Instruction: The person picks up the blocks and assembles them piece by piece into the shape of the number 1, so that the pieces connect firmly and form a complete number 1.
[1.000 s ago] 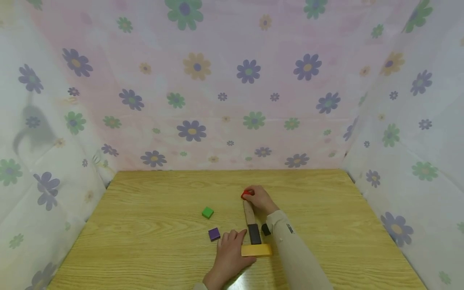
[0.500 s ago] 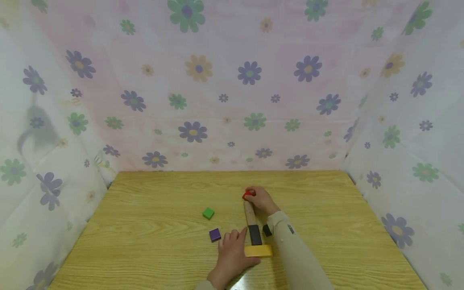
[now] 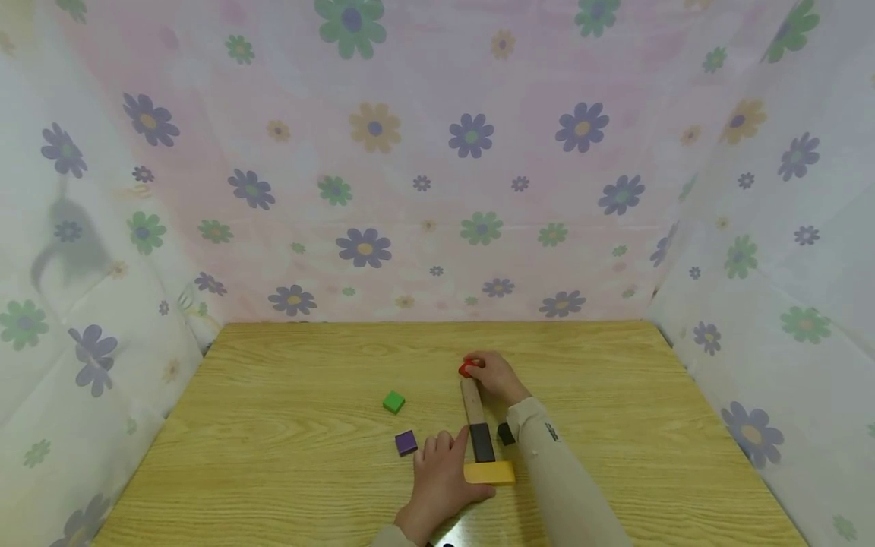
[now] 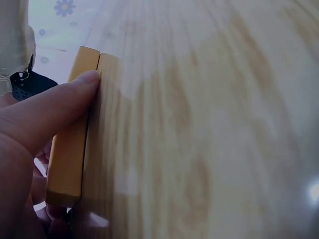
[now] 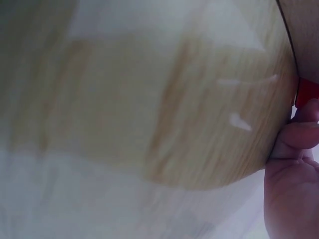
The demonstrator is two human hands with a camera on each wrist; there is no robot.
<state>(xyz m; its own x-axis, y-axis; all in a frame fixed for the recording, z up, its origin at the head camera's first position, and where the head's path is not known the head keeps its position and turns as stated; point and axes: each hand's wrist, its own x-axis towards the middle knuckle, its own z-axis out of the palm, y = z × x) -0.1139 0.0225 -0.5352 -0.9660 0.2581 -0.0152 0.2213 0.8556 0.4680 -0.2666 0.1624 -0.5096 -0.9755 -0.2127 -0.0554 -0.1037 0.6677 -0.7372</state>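
Note:
In the head view, my right hand pinches a small red block at the far end of a line of blocks. That line runs toward me: a long natural-wood block, then a black block, then a yellow block lying crosswise. My left hand lies at the yellow block's left end. Its thumb is straight along the near side, its index finger reaching beside the black block. The left wrist view shows the thumb pressed on the yellow block. In the right wrist view, only part of the red block shows.
A green block and a purple block lie left of the line. Close to the right sleeve sits another small black block, partly hidden. Flower-patterned cloth rises behind the wood-grain table and on both sides.
My left hand has shifted slightly right, its thumb and palm covering more of the yellow block. The right hand stays nearly in place with the red block.

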